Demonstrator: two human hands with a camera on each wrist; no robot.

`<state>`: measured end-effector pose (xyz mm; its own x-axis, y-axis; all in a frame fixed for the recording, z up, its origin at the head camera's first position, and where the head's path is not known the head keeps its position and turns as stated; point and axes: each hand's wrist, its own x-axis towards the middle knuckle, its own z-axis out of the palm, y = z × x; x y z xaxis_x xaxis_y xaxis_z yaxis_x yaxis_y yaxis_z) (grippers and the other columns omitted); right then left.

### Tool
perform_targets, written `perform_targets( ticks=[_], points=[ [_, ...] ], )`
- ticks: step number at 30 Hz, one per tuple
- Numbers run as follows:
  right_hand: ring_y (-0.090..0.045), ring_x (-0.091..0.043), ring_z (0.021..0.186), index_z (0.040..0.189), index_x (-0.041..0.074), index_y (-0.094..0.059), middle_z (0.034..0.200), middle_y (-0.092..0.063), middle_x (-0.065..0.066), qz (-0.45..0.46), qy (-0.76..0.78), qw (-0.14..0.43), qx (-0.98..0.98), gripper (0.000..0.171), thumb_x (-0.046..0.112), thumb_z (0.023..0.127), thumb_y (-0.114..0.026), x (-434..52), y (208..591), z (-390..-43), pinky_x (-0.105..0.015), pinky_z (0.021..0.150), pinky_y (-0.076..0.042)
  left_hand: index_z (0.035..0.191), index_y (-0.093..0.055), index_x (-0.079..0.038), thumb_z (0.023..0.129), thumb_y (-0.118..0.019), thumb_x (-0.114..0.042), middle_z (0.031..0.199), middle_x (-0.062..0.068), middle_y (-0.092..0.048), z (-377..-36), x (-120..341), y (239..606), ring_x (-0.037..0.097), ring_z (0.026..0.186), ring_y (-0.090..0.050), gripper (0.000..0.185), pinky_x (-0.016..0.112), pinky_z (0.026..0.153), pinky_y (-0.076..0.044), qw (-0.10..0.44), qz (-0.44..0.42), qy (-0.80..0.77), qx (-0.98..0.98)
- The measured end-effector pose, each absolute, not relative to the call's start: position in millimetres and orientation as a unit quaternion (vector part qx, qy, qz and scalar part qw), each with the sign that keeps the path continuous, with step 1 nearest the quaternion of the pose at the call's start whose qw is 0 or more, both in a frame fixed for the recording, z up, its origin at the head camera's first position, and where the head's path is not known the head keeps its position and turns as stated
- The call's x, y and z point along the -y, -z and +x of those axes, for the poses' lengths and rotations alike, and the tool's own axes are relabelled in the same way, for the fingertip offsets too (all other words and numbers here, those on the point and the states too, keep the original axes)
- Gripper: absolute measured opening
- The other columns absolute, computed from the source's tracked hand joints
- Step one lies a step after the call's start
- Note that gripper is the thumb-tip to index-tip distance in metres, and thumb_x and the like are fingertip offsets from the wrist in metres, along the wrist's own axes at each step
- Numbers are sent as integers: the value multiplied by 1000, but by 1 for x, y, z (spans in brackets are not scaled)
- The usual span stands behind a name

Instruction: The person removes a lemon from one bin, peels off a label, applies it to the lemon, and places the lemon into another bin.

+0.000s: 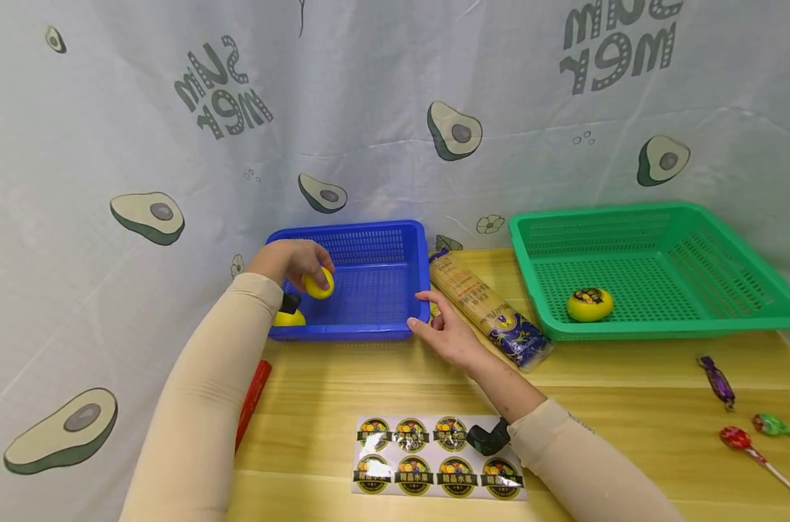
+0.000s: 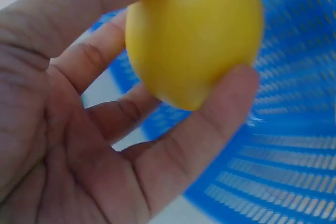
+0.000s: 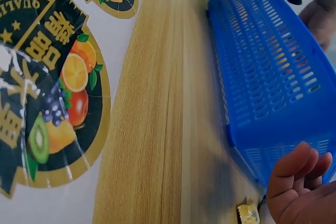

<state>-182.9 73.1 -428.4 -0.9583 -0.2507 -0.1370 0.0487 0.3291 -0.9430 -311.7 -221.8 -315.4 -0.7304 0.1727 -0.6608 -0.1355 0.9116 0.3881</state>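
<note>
Yellow fruit (image 1: 320,284) in left grip (image 1: 300,259), second fruit (image 1: 291,319) partly hidden behind sleeve (image 1: 208,370)

Left hand (image 1: 305,262) pinching, fingers (image 2: 181,148) curled; right hand (image 1: 448,332) lower, thumb (image 1: 422,329) and forefinger (image 1: 435,298) apart.

A person wears a close-fitting beige left sleeve (image 1: 202,395) and matching right sleeve (image 1: 590,464), the latter with small dark markings; black, curved wrist cameras (image 1: 489,437) sit beside the cuffs (image 1: 256,288).
</note>
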Motion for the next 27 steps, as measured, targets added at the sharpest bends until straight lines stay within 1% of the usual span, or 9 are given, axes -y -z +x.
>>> perform_targets(
  ticks=[3,5,8,12,14,17,19,22,27],
  points=[
    [-42,-16,59,150,29,-41,76,-44,-1,-60,573,129,-807,56,30,100,-65,-73,428,-183,-27,53,-34,139,-58,-9,96,-71,-13,136,19,-54,-303,219,306,34,117,-64,45,42,100,-57,348,32,-202,-915],
    [-42,-15,58,151,27,-41,75,-44,-1,-60,573,128,-807,57,30,100,-65,-73,427,-183,-27,53,-34,137,-59,-9,95,-72,-13,136,19,-54,-295,218,300,33,113,-64,45,41,96,-59,315,51,-199,-927],
    [-41,-15,57,151,26,-41,74,-44,-1,-58,572,126,-808,57,29,100,-66,-72,428,-182,-27,52,-33,136,-62,-12,92,-75,-18,135,18,-55,-277,217,296,31,108,-61,46,39,90,-59,230,88,-184,-952],
    [-41,-15,57,151,26,-41,74,-44,-1,-57,575,127,-806,57,28,100,-66,-71,428,-182,-26,51,-33,134,-64,-15,89,-77,-24,139,18,-52,-243,217,296,33,112,-55,48,44,91,-55,114,121,-183,-969],
    [-41,-15,57,150,26,-41,74,-44,-1,-59,577,129,-804,57,28,100,-66,-71,428,-181,-26,51,-33,133,-64,-14,88,-77,-24,142,18,-49,-224,217,297,35,116,-54,48,48,95,-53,74,126,-200,-969],
    [-40,-14,57,150,26,-42,73,-43,0,-62,583,132,-799,56,28,100,-66,-71,428,-181,-25,51,-33,132,-65,-13,88,-79,-22,141,18,-49,-195,217,301,37,117,-56,46,51,96,-54,34,134,-241,-961],
    [-40,-14,56,151,24,-41,74,-43,-1,-62,588,135,-795,56,27,100,-66,-72,428,-180,-25,51,-33,130,-65,-13,88,-80,-20,139,16,-51,-176,216,304,36,115,-58,45,51,96,-55,18,145,-265,-953],
    [-41,-14,57,150,22,-42,74,-43,-1,-63,590,133,-794,56,27,100,-66,-75,427,-181,-25,51,-35,126,-67,-15,86,-82,-17,134,12,-54,-148,212,311,32,112,-60,42,47,93,-57,12,174,-301,-937],
    [-43,-14,60,150,20,-42,76,-43,-1,-75,594,128,-791,57,27,99,-67,-78,428,-185,-25,53,-38,122,-69,-15,84,-83,-10,131,11,-56,-114,204,332,28,110,-60,41,30,83,-61,68,222,-382,-894]
  ],
)
